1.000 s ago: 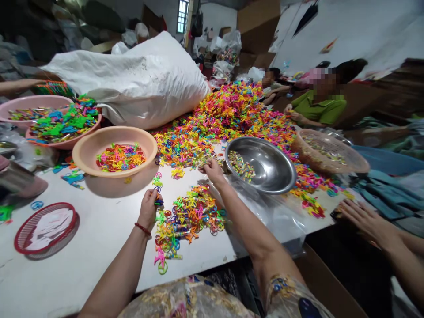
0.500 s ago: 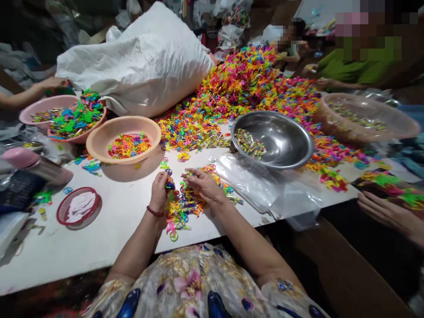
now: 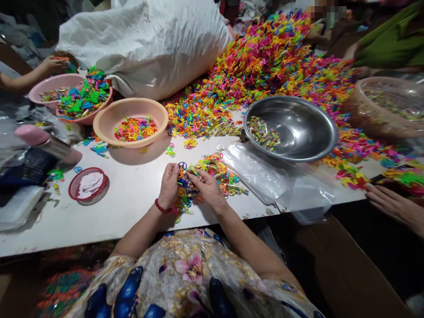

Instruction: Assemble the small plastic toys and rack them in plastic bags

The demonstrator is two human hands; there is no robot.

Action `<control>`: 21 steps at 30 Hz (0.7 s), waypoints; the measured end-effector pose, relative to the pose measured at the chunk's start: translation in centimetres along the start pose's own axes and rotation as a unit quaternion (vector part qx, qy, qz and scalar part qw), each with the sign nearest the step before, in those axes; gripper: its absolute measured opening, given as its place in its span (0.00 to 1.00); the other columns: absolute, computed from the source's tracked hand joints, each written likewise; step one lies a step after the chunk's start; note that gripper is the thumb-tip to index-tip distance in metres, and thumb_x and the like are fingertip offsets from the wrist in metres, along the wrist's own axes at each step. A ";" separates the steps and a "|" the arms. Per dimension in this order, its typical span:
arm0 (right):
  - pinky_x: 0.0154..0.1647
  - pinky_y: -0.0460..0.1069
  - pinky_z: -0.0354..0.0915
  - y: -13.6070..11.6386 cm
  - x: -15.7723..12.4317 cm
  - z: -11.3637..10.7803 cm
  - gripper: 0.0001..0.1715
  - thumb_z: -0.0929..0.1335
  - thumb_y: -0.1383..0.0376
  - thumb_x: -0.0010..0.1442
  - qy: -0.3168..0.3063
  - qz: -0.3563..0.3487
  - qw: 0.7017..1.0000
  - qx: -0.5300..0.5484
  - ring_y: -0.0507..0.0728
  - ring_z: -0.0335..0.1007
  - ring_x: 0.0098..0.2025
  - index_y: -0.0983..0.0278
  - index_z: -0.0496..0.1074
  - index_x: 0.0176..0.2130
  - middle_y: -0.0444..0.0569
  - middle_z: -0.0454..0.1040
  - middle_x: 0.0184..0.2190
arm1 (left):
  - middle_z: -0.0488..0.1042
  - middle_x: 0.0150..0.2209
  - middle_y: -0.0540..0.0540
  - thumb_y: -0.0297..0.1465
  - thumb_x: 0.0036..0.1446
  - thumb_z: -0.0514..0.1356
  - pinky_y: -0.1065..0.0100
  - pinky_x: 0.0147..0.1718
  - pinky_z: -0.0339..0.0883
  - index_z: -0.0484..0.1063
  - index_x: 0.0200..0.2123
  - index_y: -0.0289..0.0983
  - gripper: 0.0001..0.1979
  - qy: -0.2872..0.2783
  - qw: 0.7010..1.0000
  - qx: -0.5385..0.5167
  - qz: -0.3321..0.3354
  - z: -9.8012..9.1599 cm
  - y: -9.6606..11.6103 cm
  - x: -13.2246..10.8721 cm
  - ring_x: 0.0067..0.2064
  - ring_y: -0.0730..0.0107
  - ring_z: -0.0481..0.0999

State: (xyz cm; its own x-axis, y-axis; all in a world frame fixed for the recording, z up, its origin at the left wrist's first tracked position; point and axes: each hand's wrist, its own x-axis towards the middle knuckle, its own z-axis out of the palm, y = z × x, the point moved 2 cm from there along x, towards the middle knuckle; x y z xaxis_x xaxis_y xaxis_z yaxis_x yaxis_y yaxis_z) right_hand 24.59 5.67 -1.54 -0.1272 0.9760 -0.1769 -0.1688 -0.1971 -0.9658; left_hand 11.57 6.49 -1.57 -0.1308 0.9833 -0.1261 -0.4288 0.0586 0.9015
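My left hand (image 3: 168,189), with a red bead bracelet at the wrist, is closed around small coloured plastic toy pieces. A dark blue ring (image 3: 182,166) shows at its fingertips. Close beside it, my right hand (image 3: 209,189) pinches a short yellow-green patterned tube (image 3: 192,169) between thumb and fingers. Both hands are over a loose heap of mixed plastic pieces (image 3: 232,179) on the white table (image 3: 132,185). Fingers partly hide the held pieces, so their exact shapes cannot be made out.
Ahead stand a peach basin (image 3: 99,126) with coloured pieces and a steel bowl (image 3: 304,132) with patterned tubes. Clear plastic bags (image 3: 258,176) lie at right. Behind are a big colourful pile (image 3: 258,62) and a white sack (image 3: 149,48). A red basket (image 3: 105,182) sits left. Co-workers' hands show both sides.
My hands have come closer together, the right one lowering toward the left. The view has shifted, so the basins and pile appear higher and farther right. A co-worker's hand at left has lifted.
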 end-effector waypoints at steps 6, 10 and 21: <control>0.45 0.52 0.72 0.4 -0.6 -1.0 0.19 0.74 0.52 0.56 0.025 -0.065 0.994 -0.083 0.58 0.75 0.42 0.58 0.81 0.44 0.47 0.80 0.40 | 0.66 0.29 0.53 0.45 0.53 0.69 0.74 0.28 0.64 0.68 0.34 0.40 0.18 0.001 1.000 -0.002 -0.005 0.2 0.3 -0.4 0.28 0.76 0.66; 0.51 0.55 0.71 0.5 -1.4 -2.7 0.23 0.73 0.51 0.54 0.077 -0.070 0.990 -0.096 0.60 0.74 0.49 0.61 0.80 0.46 0.49 0.79 0.47 | 0.73 0.35 0.50 0.36 0.45 0.74 0.72 0.34 0.68 0.73 0.39 0.38 0.19 -0.072 0.993 -0.007 -0.095 -0.2 0.3 -1.2 0.34 0.73 0.72; 0.27 0.49 0.65 0.4 -3.5 -3.6 0.14 0.72 0.51 0.56 0.004 -0.027 0.997 -0.076 0.55 0.67 0.27 0.56 0.72 0.36 0.43 0.74 0.28 | 0.76 0.32 0.51 0.37 0.43 0.73 0.69 0.32 0.69 0.74 0.36 0.39 0.18 -0.047 0.990 0.047 -0.123 -1.8 -2.2 -1.8 0.30 0.70 0.74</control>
State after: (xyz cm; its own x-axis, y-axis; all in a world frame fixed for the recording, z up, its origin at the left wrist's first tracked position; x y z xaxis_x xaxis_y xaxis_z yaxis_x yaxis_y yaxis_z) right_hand 28.47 2.51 -1.95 -0.1148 0.9855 -0.1252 -0.0250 -0.1289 -0.9913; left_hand 11.13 4.30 -4.13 0.0527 0.9487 -0.3117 -0.3516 0.3098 0.8834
